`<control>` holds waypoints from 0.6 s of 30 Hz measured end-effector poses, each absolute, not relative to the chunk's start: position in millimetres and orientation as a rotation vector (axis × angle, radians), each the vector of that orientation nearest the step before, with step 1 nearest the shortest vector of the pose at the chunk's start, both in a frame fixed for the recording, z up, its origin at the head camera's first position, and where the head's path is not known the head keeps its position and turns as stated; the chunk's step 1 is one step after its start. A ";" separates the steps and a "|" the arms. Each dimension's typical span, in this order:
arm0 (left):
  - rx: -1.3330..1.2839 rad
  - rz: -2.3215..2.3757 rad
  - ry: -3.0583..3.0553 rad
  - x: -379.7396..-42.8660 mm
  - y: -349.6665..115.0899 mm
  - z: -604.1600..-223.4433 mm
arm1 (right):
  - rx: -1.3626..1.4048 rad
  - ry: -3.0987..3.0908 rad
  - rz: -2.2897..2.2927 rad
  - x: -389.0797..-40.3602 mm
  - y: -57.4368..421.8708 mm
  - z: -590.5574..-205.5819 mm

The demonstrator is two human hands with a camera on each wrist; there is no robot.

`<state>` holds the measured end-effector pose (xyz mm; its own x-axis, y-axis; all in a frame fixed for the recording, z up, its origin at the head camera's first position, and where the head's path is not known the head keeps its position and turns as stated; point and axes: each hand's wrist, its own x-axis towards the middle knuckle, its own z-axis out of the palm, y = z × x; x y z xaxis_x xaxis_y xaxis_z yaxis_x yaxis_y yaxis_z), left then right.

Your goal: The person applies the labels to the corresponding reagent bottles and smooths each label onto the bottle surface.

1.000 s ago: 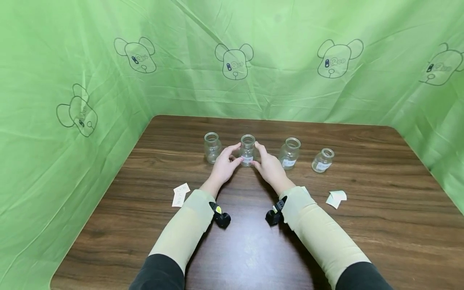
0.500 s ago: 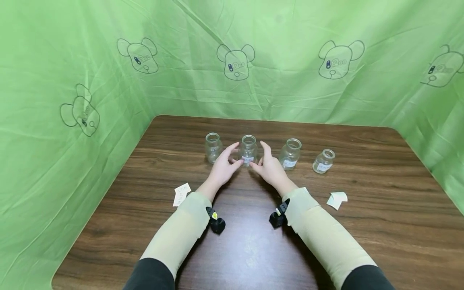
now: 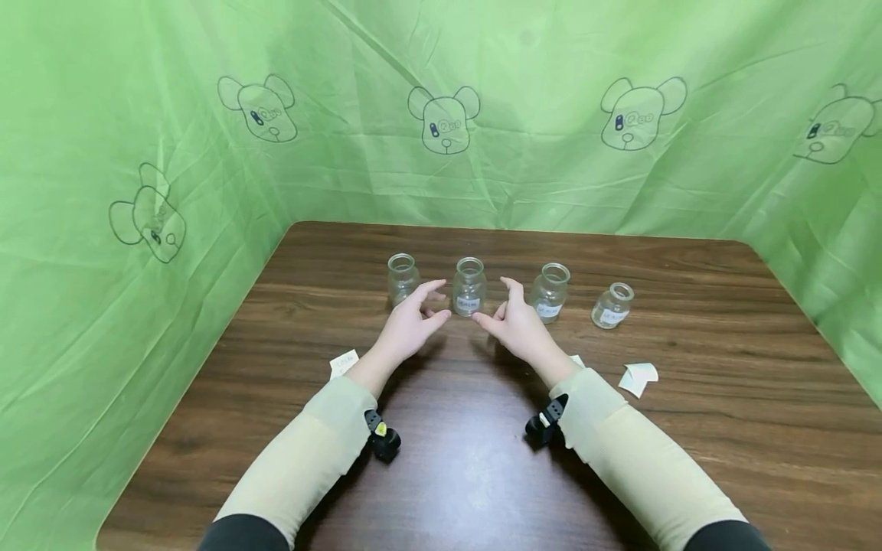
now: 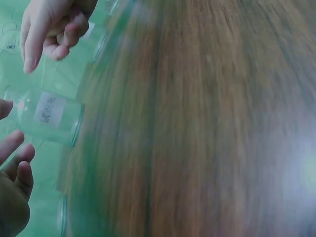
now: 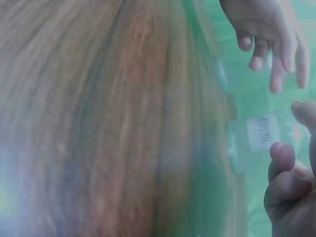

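A clear glass jar point(image 3: 469, 285) with a white handwritten label stands upright between my two hands. My left hand point(image 3: 403, 327) is to its left, fingers loosely spread and apart from the glass. On the other side my right hand point(image 3: 521, 330) is also relaxed, its thumb close to the jar's base and its fingers away from the glass. Behind the left hand stands a glass jar point(image 3: 402, 274) whose lower front is partly hidden. In the left wrist view the label point(image 4: 50, 108) faces the camera; the right wrist view shows the label point(image 5: 263, 133) between both hands.
Right of the hands stand another labelled jar point(image 3: 550, 292) and a smaller labelled jar point(image 3: 612, 307). Paper labels point(image 3: 343, 363) lie at the left, partly under the left forearm. White paper scraps point(image 3: 639, 378) lie at the right. Green cloth point(image 3: 524, 184) surrounds the wooden table point(image 3: 468, 428).
Both hands have let go of the middle jar and drawn apart, the left toward the left and nearer, the right slightly rightward. The jar stays standing in place.
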<state>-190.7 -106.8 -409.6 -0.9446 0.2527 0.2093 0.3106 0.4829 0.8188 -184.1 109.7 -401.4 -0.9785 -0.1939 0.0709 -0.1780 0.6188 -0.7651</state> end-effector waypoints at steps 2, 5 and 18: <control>-0.505 -1.462 -2.664 -189.6 -112.0 -407.2 | -0.319 2.796 -1.358 -181.9 112.7 -397.4; -0.486 -1.422 -2.678 -187.7 -121.6 -405.9 | -0.359 2.788 -1.383 -177.5 117.3 -392.5; -0.473 -1.278 -2.773 -181.3 -170.7 -406.6 | -0.540 2.844 -1.309 -162.1 140.6 -382.1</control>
<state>-181.3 -170.7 -406.6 -0.9519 0.2532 0.1725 0.2956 0.6112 0.7342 -162.1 140.6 -382.1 -0.9415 -0.2901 0.1714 -0.3189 0.6028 -0.7314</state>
